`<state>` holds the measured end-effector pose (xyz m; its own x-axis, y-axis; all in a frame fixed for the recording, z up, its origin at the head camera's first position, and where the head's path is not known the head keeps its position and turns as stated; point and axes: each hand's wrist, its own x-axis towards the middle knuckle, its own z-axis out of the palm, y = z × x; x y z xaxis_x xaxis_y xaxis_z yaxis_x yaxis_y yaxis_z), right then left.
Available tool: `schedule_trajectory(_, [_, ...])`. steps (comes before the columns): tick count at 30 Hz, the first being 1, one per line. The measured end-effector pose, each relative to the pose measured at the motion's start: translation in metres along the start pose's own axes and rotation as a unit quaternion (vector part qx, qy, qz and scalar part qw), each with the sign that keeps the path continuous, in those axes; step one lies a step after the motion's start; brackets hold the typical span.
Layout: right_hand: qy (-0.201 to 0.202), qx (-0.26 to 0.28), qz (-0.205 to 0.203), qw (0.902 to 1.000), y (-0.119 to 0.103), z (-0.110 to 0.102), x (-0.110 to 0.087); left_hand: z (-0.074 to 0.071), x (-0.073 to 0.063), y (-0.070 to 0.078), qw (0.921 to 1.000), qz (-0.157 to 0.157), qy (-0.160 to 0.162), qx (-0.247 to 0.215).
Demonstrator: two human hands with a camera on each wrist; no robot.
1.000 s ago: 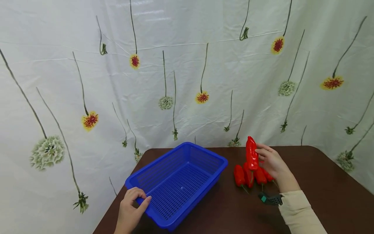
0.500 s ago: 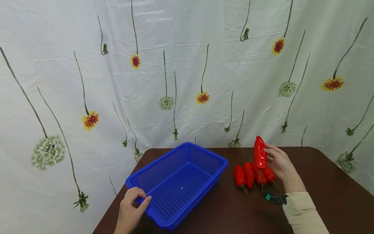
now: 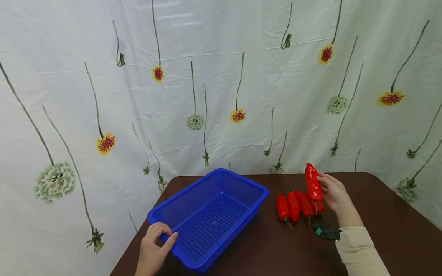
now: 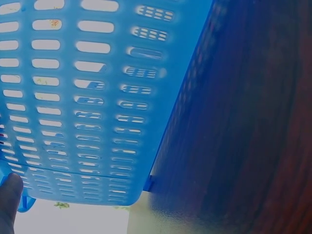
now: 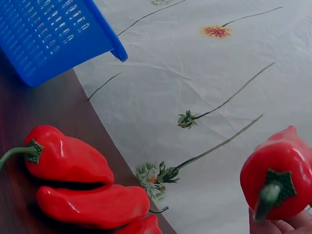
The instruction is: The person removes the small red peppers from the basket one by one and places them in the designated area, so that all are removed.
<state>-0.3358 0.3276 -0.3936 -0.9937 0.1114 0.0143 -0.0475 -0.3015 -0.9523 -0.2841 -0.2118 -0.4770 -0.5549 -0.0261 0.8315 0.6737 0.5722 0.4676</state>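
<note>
At the near left corner of a blue plastic basket (image 3: 238, 226), my left hand (image 3: 154, 245) pinches the rim between thumb and fingers. The left wrist view shows the slotted side of the basket (image 4: 92, 97) with a fingertip at its lower left. My right hand (image 3: 335, 193) holds a red pepper (image 3: 312, 182) up over the right end of a row of peppers. Its green stem points down, and in the right wrist view this held pepper (image 5: 275, 180) faces the camera stem first. Several more red peppers (image 3: 292, 206) lie side by side on the table, right of the basket.
The dark brown table (image 3: 269, 249) ends at the back against a white curtain (image 3: 214, 92) printed with flowers. A black band (image 3: 327, 233) with a green patch is on the right wrist, by a cream sleeve.
My right hand has carried the pepper to the right, from over the middle of the row to its right end. The left hand and basket have stayed in place.
</note>
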Motion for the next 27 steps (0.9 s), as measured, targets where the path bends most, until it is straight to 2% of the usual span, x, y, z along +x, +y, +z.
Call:
schedule_trajectory(3, [0.006, 0.004, 0.007, 1.0000, 0.0022, -0.0017, 0.0010, -0.0008, -0.0011, -0.0006, 1.0000, -0.003, -0.003, 0.005])
schedule_trajectory(9, [0.011, 0.022, 0.011, 0.9996, 0.0026, -0.0033, 0.0016, -0.0002, -0.0013, -0.0032, 0.9997, 0.019, 0.009, -0.010])
schedule_trajectory(16, [0.018, 0.028, 0.016, 0.9993, 0.0030, -0.0023, 0.0029, -0.0029, -0.0015, -0.0027, 0.9996, -0.019, -0.019, 0.000])
schedule_trajectory(22, [0.031, 0.040, 0.028, 0.9983, 0.0041, -0.0062, 0.0058, -0.0013, -0.0009, -0.0033, 0.9999, 0.012, 0.003, -0.011])
schedule_trajectory(27, [0.036, 0.047, 0.030, 0.9978, 0.0053, -0.0096, 0.0067, -0.0008, -0.0011, -0.0031, 0.9998, 0.013, 0.003, -0.016])
